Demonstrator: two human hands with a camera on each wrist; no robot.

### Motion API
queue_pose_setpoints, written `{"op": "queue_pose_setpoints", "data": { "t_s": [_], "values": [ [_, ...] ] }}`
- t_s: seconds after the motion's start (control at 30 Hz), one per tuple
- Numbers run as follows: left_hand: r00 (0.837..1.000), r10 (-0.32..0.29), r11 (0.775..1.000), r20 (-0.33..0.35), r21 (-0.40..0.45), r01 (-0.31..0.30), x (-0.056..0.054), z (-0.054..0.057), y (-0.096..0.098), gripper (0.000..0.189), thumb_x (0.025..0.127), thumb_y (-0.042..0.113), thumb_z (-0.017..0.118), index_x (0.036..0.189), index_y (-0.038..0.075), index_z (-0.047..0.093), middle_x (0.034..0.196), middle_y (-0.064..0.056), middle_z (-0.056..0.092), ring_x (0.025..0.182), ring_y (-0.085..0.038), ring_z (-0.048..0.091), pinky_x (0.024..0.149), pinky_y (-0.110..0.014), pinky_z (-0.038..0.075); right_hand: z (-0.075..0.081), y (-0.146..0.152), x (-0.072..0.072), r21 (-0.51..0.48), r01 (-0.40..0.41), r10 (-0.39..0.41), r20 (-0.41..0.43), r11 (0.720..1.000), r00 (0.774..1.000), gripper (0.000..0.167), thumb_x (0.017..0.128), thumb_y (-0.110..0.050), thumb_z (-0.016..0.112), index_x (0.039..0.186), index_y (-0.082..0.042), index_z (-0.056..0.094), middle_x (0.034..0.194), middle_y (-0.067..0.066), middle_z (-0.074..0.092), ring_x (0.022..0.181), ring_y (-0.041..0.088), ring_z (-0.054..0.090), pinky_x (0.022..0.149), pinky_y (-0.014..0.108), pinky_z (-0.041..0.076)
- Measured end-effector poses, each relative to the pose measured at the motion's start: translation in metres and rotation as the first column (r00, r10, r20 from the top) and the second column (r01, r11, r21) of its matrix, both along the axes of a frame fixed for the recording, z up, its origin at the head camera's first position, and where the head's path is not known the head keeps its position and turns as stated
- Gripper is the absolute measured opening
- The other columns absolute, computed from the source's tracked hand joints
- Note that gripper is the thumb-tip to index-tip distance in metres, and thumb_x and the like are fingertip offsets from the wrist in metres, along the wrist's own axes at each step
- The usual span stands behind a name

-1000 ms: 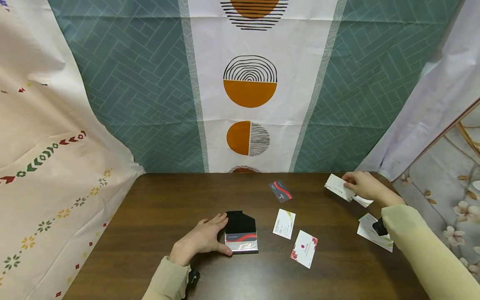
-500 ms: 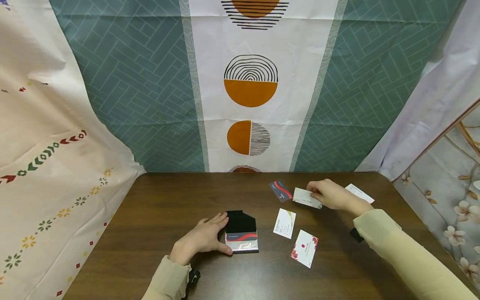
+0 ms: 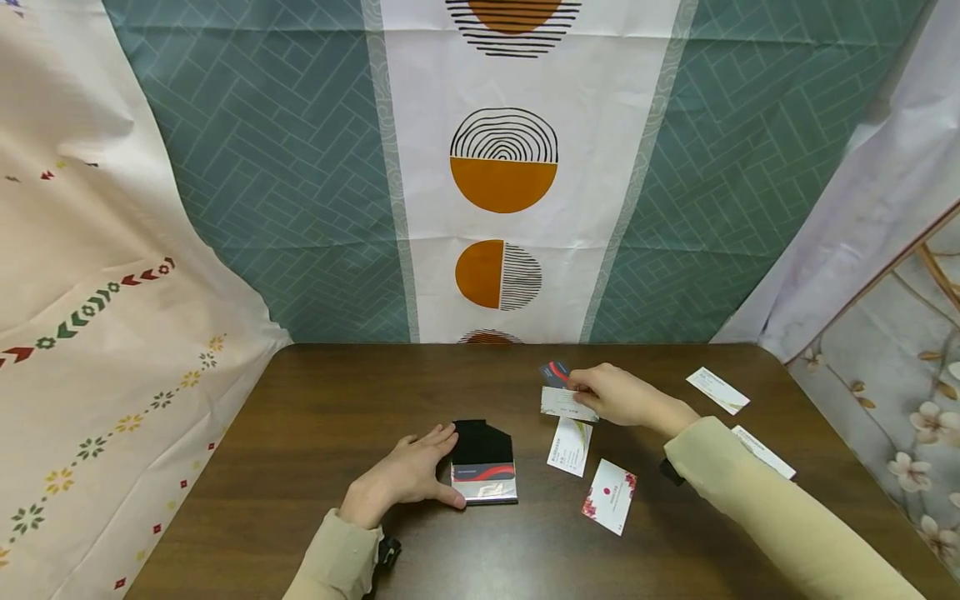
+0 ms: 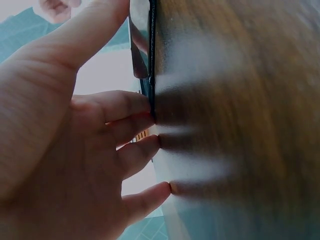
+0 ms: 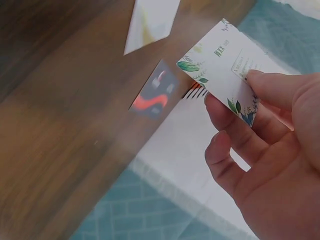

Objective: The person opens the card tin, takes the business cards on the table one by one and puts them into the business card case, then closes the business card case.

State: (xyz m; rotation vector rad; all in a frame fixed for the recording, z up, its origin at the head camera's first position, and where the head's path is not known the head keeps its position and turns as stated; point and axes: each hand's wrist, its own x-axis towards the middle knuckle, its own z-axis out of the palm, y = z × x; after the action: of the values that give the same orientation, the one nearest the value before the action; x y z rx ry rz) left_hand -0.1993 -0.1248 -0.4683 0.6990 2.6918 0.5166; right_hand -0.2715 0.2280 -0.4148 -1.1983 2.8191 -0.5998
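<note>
My right hand (image 3: 618,396) pinches a white business card with green leaf prints (image 5: 225,62) between thumb and fingers, held up over the back of the table. In the head view this card overlaps a dark business card with a red wave (image 3: 553,372). My left hand (image 3: 405,469) rests spread at the left side of an opened card case (image 3: 482,442), with the thumb at its lower corner and fingertips by its upper left edge. The case has a black flap and a silvery lower part; another dark red-waved card (image 3: 483,472) shows in it.
On the brown table (image 3: 315,400) lie a white card with a yellow-green curve (image 3: 570,446) and a white card with red flowers (image 3: 609,497). Two more white cards, one far right (image 3: 717,390) and one partly behind the right sleeve (image 3: 763,452), lie there. Curtains hang behind.
My right hand has carried the leaf-print card leftward from the far right side to above the dark card. The left hand and the card case have stayed put.
</note>
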Motion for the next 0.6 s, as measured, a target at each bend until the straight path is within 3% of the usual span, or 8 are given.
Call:
{"op": "queue_pose_setpoints", "data": {
  "t_s": [0.47, 0.6],
  "values": [
    [1.0, 0.005, 1.0, 0.003, 0.0, -0.005, 0.0, -0.003, 0.0, 0.106, 0.07, 0.06, 0.079, 0.148, 0.001, 0.04, 0.158, -0.012, 0.028, 0.146, -0.031, 0.021, 0.112, -0.057, 0.018, -0.005, -0.073, 0.005, 0.055, -0.113, 0.113, 0.005, 0.992, 0.994, 0.005, 0.094, -0.006, 0.064, 0.093, -0.011, 0.064, 0.076, -0.005, 0.061, 0.065, 0.006, 0.052, 0.062, 0.026, 0.048],
    [1.0, 0.005, 1.0, -0.004, -0.003, -0.005, -0.001, -0.004, 0.0, 0.107, 0.07, 0.061, 0.079, 0.148, 0.001, 0.04, 0.158, -0.012, 0.028, 0.146, -0.03, 0.021, 0.112, -0.057, 0.018, -0.007, -0.091, 0.007, 0.06, -0.116, 0.114, 0.027, 0.992, 0.993, 0.005, 0.094, -0.009, 0.065, 0.093, -0.013, 0.065, 0.078, -0.007, 0.062, 0.067, 0.006, 0.054, 0.064, 0.025, 0.049]
  ]
}}
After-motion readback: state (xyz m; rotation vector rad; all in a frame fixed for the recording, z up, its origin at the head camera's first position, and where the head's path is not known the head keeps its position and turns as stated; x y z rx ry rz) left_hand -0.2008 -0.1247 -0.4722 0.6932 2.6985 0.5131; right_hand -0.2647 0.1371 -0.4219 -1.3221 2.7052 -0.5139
